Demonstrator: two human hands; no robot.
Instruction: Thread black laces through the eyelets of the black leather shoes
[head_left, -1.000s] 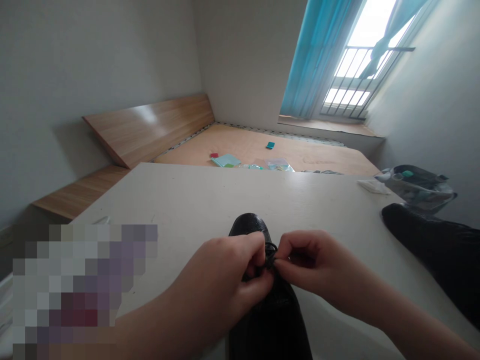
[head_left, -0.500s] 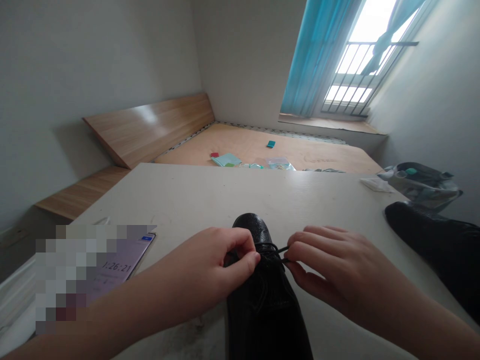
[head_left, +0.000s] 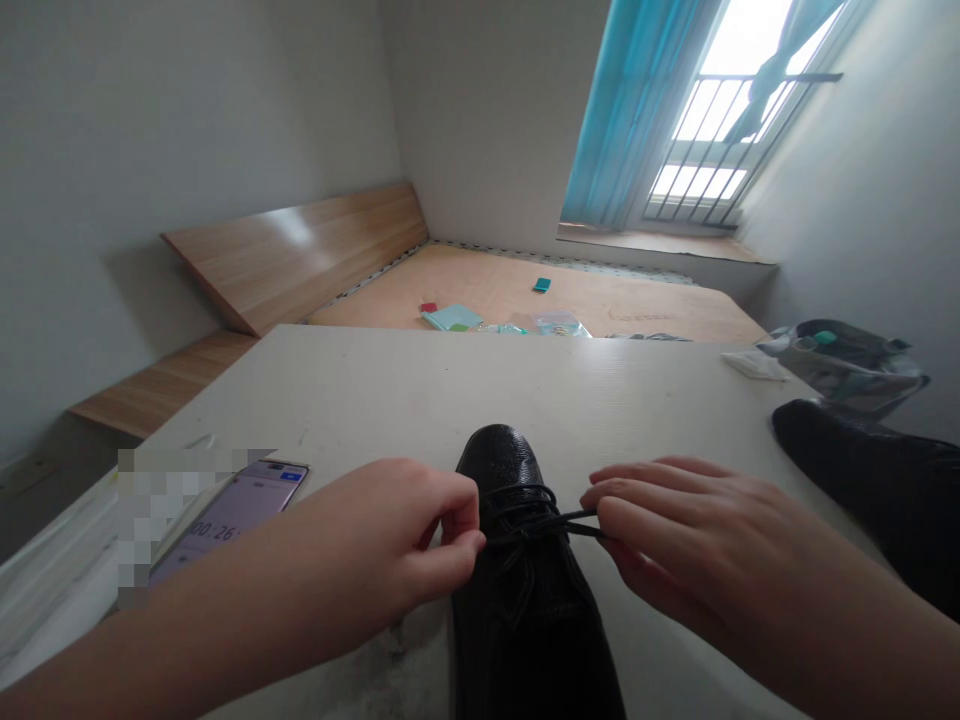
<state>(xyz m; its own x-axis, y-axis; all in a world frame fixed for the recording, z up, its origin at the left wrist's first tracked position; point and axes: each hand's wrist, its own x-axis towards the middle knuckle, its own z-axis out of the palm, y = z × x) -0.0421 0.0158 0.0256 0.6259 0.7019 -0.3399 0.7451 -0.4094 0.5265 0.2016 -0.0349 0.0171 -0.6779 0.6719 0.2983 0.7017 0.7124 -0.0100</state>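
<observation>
A black leather shoe [head_left: 501, 455] stands on the white table [head_left: 375, 390], its toe pointing away from me. Dark laces [head_left: 529, 525] cross its upper and stretch sideways between my hands. On the shoe's left side, my left hand [head_left: 427, 530] pinches a lace between thumb and forefinger. To the right, my right hand [head_left: 667, 530] grips a doubled lace strand, fingers pressed together. Both hands hover close to the laced part of the shoe.
A phone [head_left: 240, 510] with a lit timer lies at the left, partly behind my forearm. Another black shoe [head_left: 840, 460] is at the right, near a white packet [head_left: 754, 365] and a bag [head_left: 855, 365]. Beyond the table, a bed [head_left: 645, 305] holds small items.
Both hands have moved apart, left hand to the left and right hand to the right. The lace between them is drawn out longer, and more of the shoe's front shows.
</observation>
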